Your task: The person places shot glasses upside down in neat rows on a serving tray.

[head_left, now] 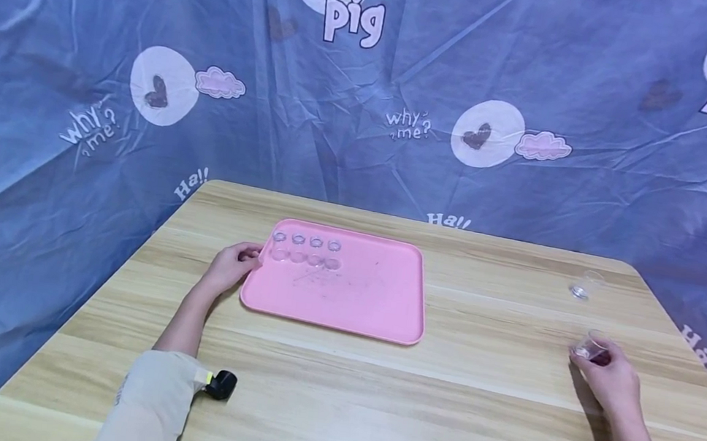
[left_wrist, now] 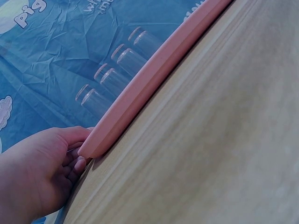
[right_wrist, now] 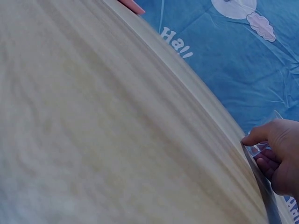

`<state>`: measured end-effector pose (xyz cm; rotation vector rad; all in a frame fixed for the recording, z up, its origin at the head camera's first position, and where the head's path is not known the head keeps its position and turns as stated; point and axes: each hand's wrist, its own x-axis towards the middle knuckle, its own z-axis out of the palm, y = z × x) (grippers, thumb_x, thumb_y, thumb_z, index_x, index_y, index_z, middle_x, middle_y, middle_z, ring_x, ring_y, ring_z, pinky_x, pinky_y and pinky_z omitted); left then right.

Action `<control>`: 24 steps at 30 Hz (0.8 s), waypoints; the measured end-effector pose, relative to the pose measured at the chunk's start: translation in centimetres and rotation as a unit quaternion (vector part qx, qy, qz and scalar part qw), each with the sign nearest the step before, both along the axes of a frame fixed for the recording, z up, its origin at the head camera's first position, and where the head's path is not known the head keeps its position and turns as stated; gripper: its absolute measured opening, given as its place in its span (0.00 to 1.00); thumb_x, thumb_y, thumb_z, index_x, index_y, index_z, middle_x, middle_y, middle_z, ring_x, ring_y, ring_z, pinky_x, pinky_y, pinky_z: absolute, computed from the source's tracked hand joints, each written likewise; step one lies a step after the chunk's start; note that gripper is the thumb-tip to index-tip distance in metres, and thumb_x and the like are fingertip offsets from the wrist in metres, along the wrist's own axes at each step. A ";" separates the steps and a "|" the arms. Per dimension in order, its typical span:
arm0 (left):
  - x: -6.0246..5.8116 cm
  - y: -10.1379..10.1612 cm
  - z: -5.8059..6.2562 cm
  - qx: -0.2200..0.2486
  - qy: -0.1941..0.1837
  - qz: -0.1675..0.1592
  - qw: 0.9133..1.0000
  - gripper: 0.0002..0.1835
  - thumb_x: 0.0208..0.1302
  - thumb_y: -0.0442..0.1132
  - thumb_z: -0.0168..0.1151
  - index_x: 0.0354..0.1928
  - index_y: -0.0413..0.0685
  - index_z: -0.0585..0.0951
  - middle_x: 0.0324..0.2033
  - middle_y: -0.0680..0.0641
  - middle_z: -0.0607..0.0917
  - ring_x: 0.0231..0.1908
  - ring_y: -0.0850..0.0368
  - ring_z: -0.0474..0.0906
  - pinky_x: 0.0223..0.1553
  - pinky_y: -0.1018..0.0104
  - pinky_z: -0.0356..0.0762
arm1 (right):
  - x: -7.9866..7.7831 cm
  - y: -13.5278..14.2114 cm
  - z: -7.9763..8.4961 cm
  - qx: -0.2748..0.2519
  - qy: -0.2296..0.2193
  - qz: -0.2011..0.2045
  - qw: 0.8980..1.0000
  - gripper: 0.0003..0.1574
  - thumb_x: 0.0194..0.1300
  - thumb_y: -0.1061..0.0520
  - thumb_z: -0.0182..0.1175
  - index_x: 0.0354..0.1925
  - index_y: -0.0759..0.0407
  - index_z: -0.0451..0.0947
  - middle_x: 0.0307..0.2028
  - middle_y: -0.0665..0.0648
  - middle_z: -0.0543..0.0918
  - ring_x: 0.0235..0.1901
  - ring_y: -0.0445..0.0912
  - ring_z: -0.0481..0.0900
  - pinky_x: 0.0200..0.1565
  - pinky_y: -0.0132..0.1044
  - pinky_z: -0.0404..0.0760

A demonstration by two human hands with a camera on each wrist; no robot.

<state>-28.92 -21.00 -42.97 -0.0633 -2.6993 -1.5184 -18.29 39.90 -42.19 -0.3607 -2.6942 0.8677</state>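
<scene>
A pink tray [head_left: 378, 290] lies on the table, with several small clear cups [head_left: 315, 260] lined up at its far left. My left hand [head_left: 231, 266] grips the tray's left edge. In the left wrist view, thumb and fingers of the left hand [left_wrist: 39, 170] meet at the corner of the pink rim [left_wrist: 126, 105]. At the right side of the table, my right hand [head_left: 614, 377] holds a small clear cup [head_left: 593, 343] low near the tabletop. Fingers partly hide this cup [right_wrist: 257, 148] in the right wrist view.
Beyond the right hand, another clear cup [head_left: 586, 284] stands on the wooden table [head_left: 330, 409] near its far right corner. A blue printed cloth [head_left: 361, 155] hangs behind the table and along its sides. A black device [head_left: 221, 384] sticks out from the left sleeve.
</scene>
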 end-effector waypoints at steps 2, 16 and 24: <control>0.0 0.0 0.1 -0.002 0.001 -0.001 1.000 0.21 0.61 0.32 0.55 0.56 0.31 0.71 0.42 0.37 0.77 0.43 0.47 0.71 0.47 0.59 0.70 | 0.0 0.0 0.0 -0.001 0.005 0.001 1.000 0.30 0.58 0.56 0.59 0.53 0.75 0.66 0.29 0.64 0.77 0.26 0.29 0.63 0.32 0.34 0.64; 0.1 0.2 0.2 0.000 -0.002 -0.003 1.000 0.21 0.60 0.33 0.55 0.56 0.31 0.72 0.42 0.37 0.77 0.43 0.46 0.71 0.48 0.57 0.70 | 0.1 -0.2 0.4 0.020 0.032 0.027 0.999 0.29 0.55 0.59 0.63 0.50 0.75 0.70 0.26 0.62 0.79 0.23 0.25 0.62 0.28 0.31 0.65; 0.1 0.1 0.0 0.001 0.007 0.000 1.000 0.21 0.60 0.32 0.56 0.55 0.30 0.72 0.41 0.37 0.77 0.42 0.47 0.71 0.46 0.58 0.70 | -0.2 -1.7 1.1 -0.008 0.050 0.074 0.996 0.27 0.55 0.61 0.63 0.50 0.76 0.70 0.24 0.46 0.77 0.23 0.23 0.66 0.28 0.24 0.66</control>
